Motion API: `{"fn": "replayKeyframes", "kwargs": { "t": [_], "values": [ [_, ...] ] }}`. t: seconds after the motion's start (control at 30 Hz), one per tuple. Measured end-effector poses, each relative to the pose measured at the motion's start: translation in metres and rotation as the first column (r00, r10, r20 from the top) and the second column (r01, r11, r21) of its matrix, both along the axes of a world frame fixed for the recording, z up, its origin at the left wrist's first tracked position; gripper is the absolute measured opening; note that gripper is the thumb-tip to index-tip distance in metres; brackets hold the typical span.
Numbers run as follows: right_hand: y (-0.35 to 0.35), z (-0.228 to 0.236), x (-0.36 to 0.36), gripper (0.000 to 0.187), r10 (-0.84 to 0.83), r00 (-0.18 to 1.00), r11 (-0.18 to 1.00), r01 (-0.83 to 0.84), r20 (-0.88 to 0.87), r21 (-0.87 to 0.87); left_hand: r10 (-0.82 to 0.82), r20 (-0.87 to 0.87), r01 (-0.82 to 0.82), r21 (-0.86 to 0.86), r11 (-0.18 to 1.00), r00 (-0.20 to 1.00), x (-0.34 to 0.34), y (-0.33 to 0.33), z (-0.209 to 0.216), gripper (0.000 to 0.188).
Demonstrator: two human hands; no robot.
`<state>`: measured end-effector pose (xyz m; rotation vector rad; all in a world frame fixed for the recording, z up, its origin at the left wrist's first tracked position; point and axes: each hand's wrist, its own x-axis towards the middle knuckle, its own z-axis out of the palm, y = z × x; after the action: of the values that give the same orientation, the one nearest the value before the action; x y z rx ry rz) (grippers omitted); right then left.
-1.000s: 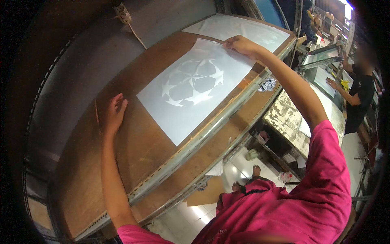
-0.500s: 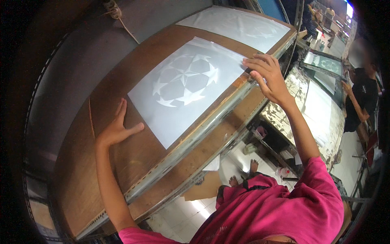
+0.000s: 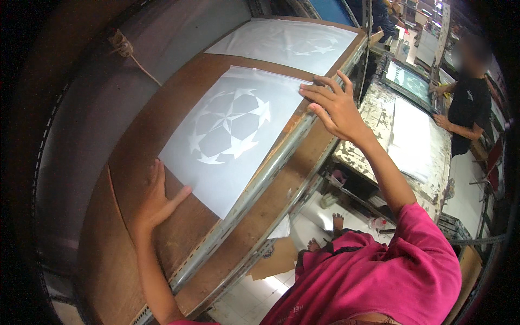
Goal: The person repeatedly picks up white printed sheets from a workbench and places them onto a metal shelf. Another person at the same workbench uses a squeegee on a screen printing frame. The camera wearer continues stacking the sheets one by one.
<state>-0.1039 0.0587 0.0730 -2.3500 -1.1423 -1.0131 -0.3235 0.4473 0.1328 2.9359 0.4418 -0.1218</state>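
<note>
Your left hand [image 3: 154, 204] and right hand [image 3: 339, 108], spread, gripping nothing, frame opposite ends of the nearer white sheet [image 3: 234, 142], seemingly to steady it.

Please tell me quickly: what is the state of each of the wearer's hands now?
Left hand: open, holding nothing, at the left edge of the star-patterned sheet.
Right hand: open, at that sheet's right corner, not gripping it.

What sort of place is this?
Likely a printing workshop: white rectangular sheets bearing star designs lie on a brown wooden board, and a person in black stands at a dark-framed rectangular panel.
</note>
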Motion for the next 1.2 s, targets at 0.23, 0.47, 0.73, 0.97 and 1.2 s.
{"fn": "replayKeyframes", "kwargs": {
  "t": [0.23, 0.47, 0.73, 0.97, 1.2],
  "values": [
    [-0.001, -0.003, 0.004, 0.035, -0.052, 0.999, 0.998, 0.052, 0.010, 0.021, 0.078, 0.129, -0.066, -0.099, 0.993, 0.989, 0.015, -0.013, -0.005, 0.114],
    [-0.004, -0.005, 0.008, 0.035, -0.072, 0.997, 0.997, 0.072, 0.000, 0.038, 0.037, 0.174, -0.037, -0.004, 0.999, 0.984, 0.022, -0.014, -0.012, 0.105],
    [-0.033, -0.011, 0.025, 0.033, -0.104, 0.993, 0.951, 0.116, -0.058, 0.286, -0.013, 0.241, 0.023, -0.040, 0.999, 0.971, 0.024, -0.006, -0.021, 0.100],
    [-0.032, -0.004, 0.021, 0.034, -0.081, 0.996, 0.990, 0.085, -0.040, 0.109, -0.052, 0.221, 0.043, 0.043, 0.998, 0.974, 0.027, -0.007, -0.023, 0.098],
    [-0.024, -0.002, 0.022, 0.035, -0.019, 0.998, 0.999, 0.022, -0.068, 0.033, -0.071, 0.207, 0.055, 0.081, 0.995, 0.976, 0.027, -0.006, -0.017, 0.098]
  ]
}}
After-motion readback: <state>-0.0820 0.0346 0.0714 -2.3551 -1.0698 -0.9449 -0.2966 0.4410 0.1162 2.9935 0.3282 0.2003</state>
